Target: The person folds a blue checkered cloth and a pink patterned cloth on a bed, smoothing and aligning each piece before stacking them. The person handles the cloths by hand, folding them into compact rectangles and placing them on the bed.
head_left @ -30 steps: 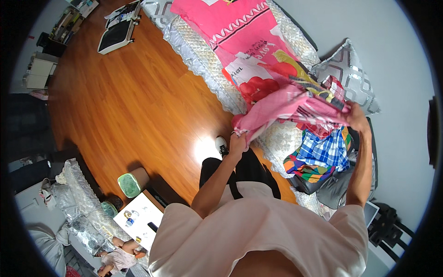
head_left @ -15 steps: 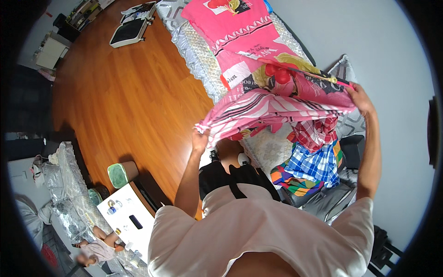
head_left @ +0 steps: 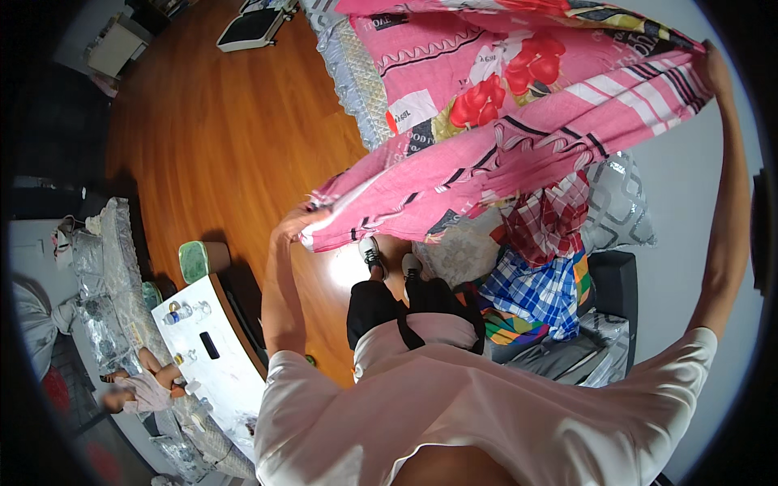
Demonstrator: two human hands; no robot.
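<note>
A large pink sheet (head_left: 454, 174) with red flowers, white patches and black-and-white stripes is stretched between my hands above the sofa. My left hand (head_left: 301, 220) is closed around its near left corner, over the wooden floor. Raised at the upper right beside the wall, my right hand (head_left: 715, 71) grips the other corner. The near edge hangs in folds between them, while the far part drapes over the sofa and runs out of view at the top. Just beneath it lie a red plaid cloth (head_left: 547, 219) and a blue-and-white plaid cloth (head_left: 531, 292).
A silver patterned cushion (head_left: 617, 202) leans near the wall. The quilted sofa cover (head_left: 356, 85) shows along the left side. An open suitcase (head_left: 253, 26) lies far off. To the left are a bin (head_left: 203, 261), a white table (head_left: 219, 348) and a person (head_left: 146, 390) on another sofa.
Both hands have moved apart, the right one up and outward, the left one leftward. The pink sheet has gone from bunched to spread wider, with more of its flowers showing.
</note>
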